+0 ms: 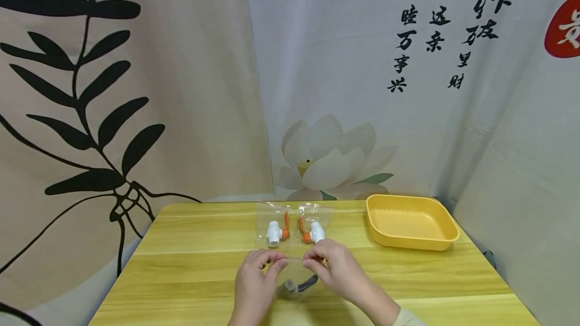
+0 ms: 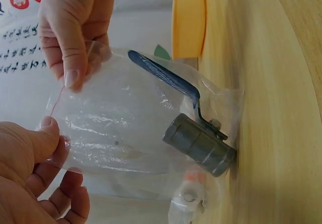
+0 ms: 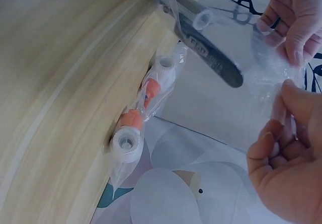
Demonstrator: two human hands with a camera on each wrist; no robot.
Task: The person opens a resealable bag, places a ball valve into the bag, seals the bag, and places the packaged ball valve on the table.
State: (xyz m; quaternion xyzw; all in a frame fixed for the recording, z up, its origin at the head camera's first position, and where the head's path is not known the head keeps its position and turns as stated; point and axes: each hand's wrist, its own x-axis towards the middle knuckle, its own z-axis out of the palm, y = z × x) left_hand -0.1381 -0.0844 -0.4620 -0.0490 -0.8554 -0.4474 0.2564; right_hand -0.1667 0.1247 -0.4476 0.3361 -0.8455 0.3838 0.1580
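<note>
A clear zip bag (image 2: pixel 115 128) hangs between my two hands, its red-lined top edge pinched at both ends. Inside it lies a metal ball valve (image 2: pixel 198 143) with a dark blue lever handle (image 2: pixel 163 75). My left hand (image 1: pixel 257 280) pinches one upper corner between thumb and fingers. The other corner is pinched by my right hand (image 1: pixel 336 270). In the left wrist view the valve end of the bag is low, by the wooden tabletop. Beyond the hands lie two bagged white plastic valves with orange handles, a left one (image 1: pixel 274 234) and a right one (image 1: pixel 317 232).
A yellow tray (image 1: pixel 414 244) stands at the back right of the wooden table (image 1: pixel 181 270). Behind the table hangs a printed cloth (image 1: pixel 335 84) with a lotus, leaves and writing.
</note>
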